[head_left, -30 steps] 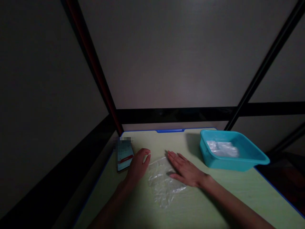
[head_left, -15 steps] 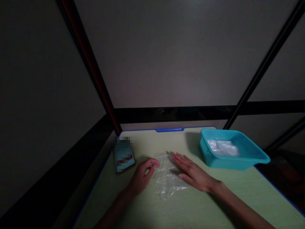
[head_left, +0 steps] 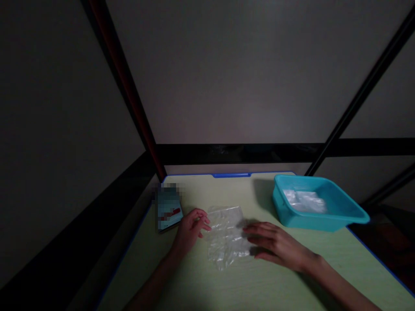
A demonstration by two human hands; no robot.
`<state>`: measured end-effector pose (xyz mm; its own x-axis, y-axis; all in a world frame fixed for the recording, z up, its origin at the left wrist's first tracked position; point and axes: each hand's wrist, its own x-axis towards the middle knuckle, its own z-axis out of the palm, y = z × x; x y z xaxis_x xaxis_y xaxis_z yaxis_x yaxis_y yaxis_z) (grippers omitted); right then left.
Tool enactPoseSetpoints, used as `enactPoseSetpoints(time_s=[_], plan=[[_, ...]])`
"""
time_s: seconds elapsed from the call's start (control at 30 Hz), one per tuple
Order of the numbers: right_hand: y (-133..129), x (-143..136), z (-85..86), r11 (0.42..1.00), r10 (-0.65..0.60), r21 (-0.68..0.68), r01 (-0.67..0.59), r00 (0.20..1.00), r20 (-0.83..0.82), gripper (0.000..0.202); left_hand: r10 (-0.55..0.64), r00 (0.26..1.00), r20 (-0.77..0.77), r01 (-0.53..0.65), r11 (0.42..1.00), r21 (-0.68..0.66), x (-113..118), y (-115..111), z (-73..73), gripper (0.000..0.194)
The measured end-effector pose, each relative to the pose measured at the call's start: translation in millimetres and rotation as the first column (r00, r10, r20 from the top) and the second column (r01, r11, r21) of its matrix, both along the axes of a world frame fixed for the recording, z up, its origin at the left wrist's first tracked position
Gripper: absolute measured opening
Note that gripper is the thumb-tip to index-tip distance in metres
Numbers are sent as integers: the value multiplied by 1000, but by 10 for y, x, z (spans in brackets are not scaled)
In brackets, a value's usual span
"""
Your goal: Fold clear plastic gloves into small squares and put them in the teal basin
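Observation:
A clear plastic bag (head_left: 227,237) lies spread on the pale green table (head_left: 194,285), wrinkled toward its near edge. At its left edge is my left hand (head_left: 191,231), fingers curled but apart, holding nothing that shows. My right hand (head_left: 279,244) is at the bag's right edge, palm down with its fingers spread; it grips nothing. Whether the fingertips touch the plastic is hard to tell.
A turquoise basin (head_left: 311,220) stands at the right of the table, with folded clear plastic (head_left: 308,202) inside. A phone-like device (head_left: 169,209), partly pixelated, rests at the back left. Behind the table rises a grey wall (head_left: 240,86).
My right hand has moved right and nearer to me, off the middle of the bag, uncovering its top right corner. My left hand has shifted slightly left, its fingers a bit more apart.

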<state>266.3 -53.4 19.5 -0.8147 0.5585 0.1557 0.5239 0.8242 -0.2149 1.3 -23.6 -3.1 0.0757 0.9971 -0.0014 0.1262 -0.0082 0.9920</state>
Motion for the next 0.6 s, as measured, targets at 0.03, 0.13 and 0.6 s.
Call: enactPoseSetpoints(time_s=[0.03,0.13,0.6], plan=[[-22,9,2,999,2,35,-3,1000,19,30,-2,1000,-8,2,1000,-8,7,-1,-5,23],[-64,-6,-52,988,17,151,-31,996,88,24,-6,999,-46,4,999,-39,26,-7,-48,22],[-147,34,-248,995,-55,73,63,993,-109,29,-5,999,-42,7,999,41,29,16,-149,11]])
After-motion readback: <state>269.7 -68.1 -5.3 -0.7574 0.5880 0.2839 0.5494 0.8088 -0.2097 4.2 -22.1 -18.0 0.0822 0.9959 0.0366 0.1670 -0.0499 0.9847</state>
